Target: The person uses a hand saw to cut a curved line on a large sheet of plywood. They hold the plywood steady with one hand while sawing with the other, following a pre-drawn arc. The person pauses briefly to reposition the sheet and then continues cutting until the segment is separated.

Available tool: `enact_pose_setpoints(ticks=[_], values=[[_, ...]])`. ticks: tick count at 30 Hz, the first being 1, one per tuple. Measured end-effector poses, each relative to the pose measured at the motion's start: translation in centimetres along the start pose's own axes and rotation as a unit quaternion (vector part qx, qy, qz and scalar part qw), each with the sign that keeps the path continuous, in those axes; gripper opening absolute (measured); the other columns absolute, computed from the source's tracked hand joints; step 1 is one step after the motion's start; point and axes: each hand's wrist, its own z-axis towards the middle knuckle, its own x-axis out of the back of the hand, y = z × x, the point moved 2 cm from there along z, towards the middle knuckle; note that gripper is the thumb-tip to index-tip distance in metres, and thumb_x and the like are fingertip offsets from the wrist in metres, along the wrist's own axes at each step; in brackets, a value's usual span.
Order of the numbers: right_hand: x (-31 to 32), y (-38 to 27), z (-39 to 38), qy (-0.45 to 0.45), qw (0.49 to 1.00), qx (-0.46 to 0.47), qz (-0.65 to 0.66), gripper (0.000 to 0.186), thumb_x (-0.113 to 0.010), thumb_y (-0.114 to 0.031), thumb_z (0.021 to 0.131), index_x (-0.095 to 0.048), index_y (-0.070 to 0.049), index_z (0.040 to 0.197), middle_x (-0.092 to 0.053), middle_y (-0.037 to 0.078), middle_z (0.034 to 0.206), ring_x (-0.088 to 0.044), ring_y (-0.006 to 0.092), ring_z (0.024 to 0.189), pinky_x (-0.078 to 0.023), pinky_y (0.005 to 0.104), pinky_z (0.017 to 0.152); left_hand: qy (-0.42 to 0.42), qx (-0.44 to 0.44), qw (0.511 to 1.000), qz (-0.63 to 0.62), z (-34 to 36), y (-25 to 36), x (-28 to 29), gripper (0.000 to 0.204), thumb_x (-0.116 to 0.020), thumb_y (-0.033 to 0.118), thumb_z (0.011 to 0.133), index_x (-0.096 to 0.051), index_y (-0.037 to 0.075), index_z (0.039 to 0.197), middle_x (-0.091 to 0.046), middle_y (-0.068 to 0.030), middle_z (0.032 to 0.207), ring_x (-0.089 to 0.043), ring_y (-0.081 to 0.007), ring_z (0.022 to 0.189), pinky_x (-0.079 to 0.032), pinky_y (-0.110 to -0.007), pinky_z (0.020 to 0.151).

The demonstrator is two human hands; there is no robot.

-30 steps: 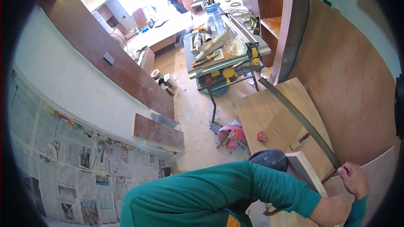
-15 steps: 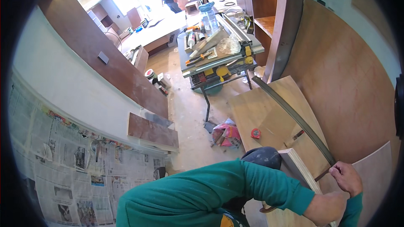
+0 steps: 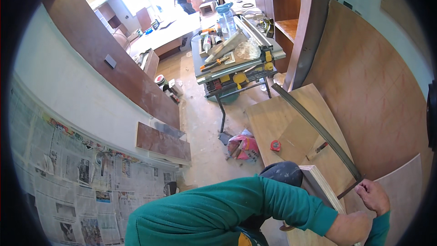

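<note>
Clamping one end of the strip between its fingers, the right hand holds it slanting over the board, from past the far edge. Fingers of the left hand, nearby: I cannot tell.

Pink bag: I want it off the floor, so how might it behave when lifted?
The pink bag will probably sag and crumple, as its sides look thin and wrinkled. Its load may shift or spill, since brown pieces show at its side. Its weight is hard to judge.
</note>
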Motion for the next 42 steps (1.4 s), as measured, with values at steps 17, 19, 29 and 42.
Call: enact_pose_setpoints(ticks=[17,19,29,42], values=[[-0.1,0.2,0.1,-0.016,1.0,-0.011,0.015,0.03,-0.067,-0.031,0.095,-0.07,0.0,0.097,-0.067,0.019,0.078,-0.064,0.032,0.071,-0.051,0.0434,0.067,-0.003,-0.015,1.0,0.012,-0.1,0.0,0.3,0.024,-0.084,0.022,0.069,-0.075,0.004,0.082,-0.073,-0.0156,0.087,-0.07,-0.0342,0.089,-0.056,-0.046,0.08],[-0.2,0.5,0.2,-0.014,1.0,-0.006,0.01,0.03,-0.067,-0.031,0.095,-0.07,0.0,0.097,-0.067,0.019,0.078,-0.064,0.0318,0.071,-0.05,0.0432,0.067,-0.002,-0.024,1.0,0.012,-0.1,-0.2,0.0,0.023,-0.083,0.022,0.069,-0.075,0.004,0.082,-0.072,-0.0158,0.086,-0.07,-0.0339,0.088,-0.055,-0.046,0.081],[-0.3,0.8,0.1,-0.021,0.999,-0.017,0.025,0.031,-0.068,-0.032,0.095,-0.07,0.0,0.098,-0.067,0.019,0.079,-0.064,0.0318,0.072,-0.05,0.043,0.068,0.047,-0.025,0.999,0.004,-0.4,-0.3,-0.9,0.021,-0.08,0.021,0.07,-0.074,0.003,0.08,-0.072,-0.0168,0.083,-0.07,-0.0344,0.086,-0.056,-0.045,0.08],[-0.4,0.8,0.0,-0.016,0.999,-0.019,0.024,0.03,-0.068,-0.031,0.094,-0.071,-0.001,0.098,-0.069,0.018,0.08,-0.066,0.0319,0.073,-0.051,0.043,0.068,0.059,-0.01,0.998,0.002,-0.8,-0.6,-2.5,0.025,-0.083,0.023,0.068,-0.074,0.004,0.08,-0.072,-0.0164,0.085,-0.071,-0.0342,0.087,-0.056,-0.046,0.081]])
